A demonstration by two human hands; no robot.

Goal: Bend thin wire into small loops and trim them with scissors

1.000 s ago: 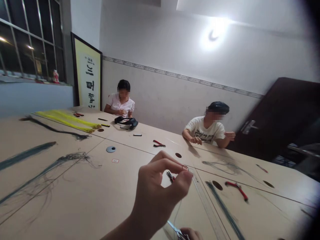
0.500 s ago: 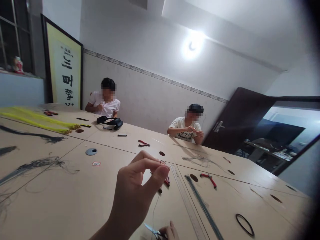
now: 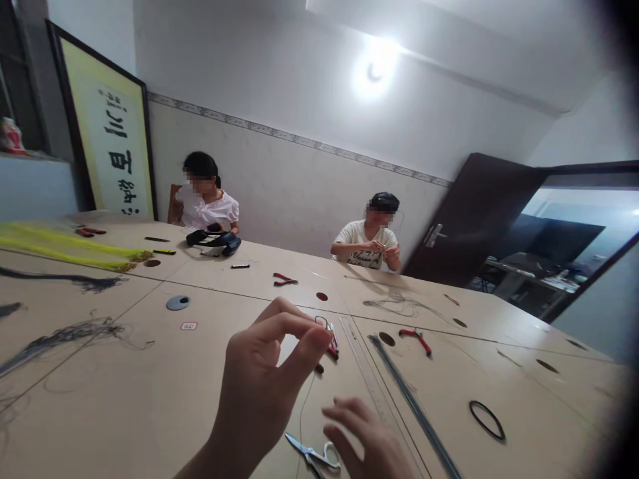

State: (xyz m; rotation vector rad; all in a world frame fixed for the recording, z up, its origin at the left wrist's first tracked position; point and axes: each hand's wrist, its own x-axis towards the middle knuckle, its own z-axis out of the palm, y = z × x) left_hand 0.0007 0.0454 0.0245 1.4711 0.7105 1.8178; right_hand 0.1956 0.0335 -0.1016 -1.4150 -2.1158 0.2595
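Our left hand (image 3: 262,379) is raised above the counter (image 3: 150,399), its grip pressed together: thumb and fingertips pinch a small loop of thin wire (image 3: 323,324), and a fine strand (image 3: 303,412) hangs from it, down past the hand toward the counter. Just beyond the loop, small red-handled pliers (image 3: 332,347) lie on the counter. Our right hand (image 3: 367,436) sits low at the near edge of the view, its grip spread, the fingers apart and holding nothing we can see. Just beside it lie steel scissors (image 3: 304,449) with pale loop handles.

To the right of our hands, a long metal ruler (image 3: 369,379) lies on the counter, next to a straight bundle of dark wires (image 3: 414,406). Farther right are larger red-handled pliers (image 3: 414,339) and a black wire ring (image 3: 487,420). To the left lie tangled dark strands (image 3: 60,336) and yellow strands (image 3: 74,249). Across the counter, a co-worker in a white T-shirt (image 3: 367,243) holds both hands together at chest height, and another in a white blouse (image 3: 207,209) sits behind a black bag (image 3: 212,239).
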